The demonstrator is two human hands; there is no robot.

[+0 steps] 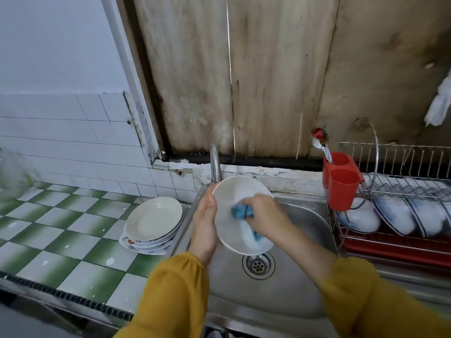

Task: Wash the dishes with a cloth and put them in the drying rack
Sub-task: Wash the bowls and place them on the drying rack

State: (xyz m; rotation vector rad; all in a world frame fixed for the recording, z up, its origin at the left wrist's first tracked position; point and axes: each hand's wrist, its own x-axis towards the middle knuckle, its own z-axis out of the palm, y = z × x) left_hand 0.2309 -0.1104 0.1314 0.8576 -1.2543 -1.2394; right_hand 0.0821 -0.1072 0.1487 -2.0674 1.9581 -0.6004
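Over the steel sink [305, 220] I hold a white plate [234, 191] tilted toward me. My left hand [205, 220] grips its left rim, thumb on the front. My right hand [264, 212] clutches a blue cloth [241, 212] and presses it against the plate's face. A stack of white plates [153, 219] waits on the counter left of the sink. The wire drying rack [400, 191] on the right holds several white dishes [395, 215] standing on edge.
A tap [215, 164] rises behind the plate. A red cutlery holder [341, 181] with utensils hangs on the rack's left end, over a red drip tray [390, 250]. The green-and-white tiled counter [61, 228] stretches left. The drain [258, 264] lies below the plate.
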